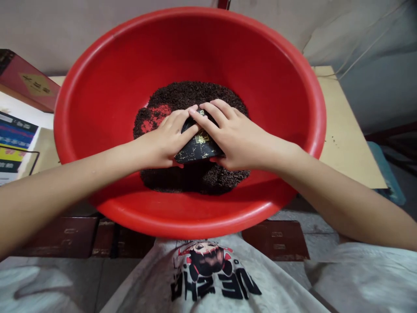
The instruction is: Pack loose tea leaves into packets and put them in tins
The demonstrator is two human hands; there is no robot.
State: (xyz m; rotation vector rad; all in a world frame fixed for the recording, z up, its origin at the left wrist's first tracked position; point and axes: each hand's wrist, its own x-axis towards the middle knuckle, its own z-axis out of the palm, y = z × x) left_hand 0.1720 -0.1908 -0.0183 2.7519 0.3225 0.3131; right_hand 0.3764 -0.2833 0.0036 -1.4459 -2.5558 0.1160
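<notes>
A large red plastic basin (107, 87) sits in front of me with a heap of dark loose tea leaves (182, 93) in its bottom. Both my hands are inside the basin, over the heap. My left hand (164, 139) and my right hand (236, 137) together grip a small black packet with gold print (198, 145). Fingers of both hands wrap over its top, thumbs underneath. The packet lies low against the leaves; most of it is hidden by my fingers.
The basin rests on a pale wooden tabletop (345, 143). A dark red box (29, 84) and printed papers (14, 143) lie at the left. Dark red drawer fronts (276, 243) show below the basin. A grey wall stands behind.
</notes>
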